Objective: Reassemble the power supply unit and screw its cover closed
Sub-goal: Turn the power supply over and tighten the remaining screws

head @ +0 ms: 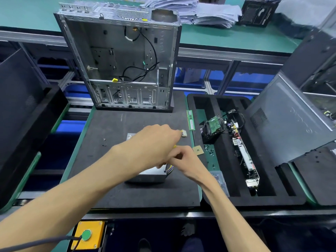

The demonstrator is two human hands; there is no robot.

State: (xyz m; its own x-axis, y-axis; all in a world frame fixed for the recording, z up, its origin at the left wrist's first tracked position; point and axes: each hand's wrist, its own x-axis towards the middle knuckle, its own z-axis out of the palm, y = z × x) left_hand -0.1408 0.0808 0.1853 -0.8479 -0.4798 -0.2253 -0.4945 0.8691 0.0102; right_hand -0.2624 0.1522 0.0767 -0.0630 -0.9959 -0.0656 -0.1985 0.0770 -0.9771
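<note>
The grey metal power supply unit (149, 176) lies on the black foam mat (112, 124), mostly hidden under my hands. A bundle of coloured wires (170, 168) leaves its right end. My left hand (154, 142) reaches over the unit and holds the wires near a white connector (184, 133). Just right of the unit, my right hand (181, 159) has its fingers curled round the same wire bundle. Two small dark screws (104, 142) lie on the mat to the left.
An open, empty computer case (125, 57) stands at the back of the mat. To the right, a black foam tray (272, 197) holds a circuit board, a drive and a memory stick (190, 120). A yellow box with a green button (87, 235) sits near my body.
</note>
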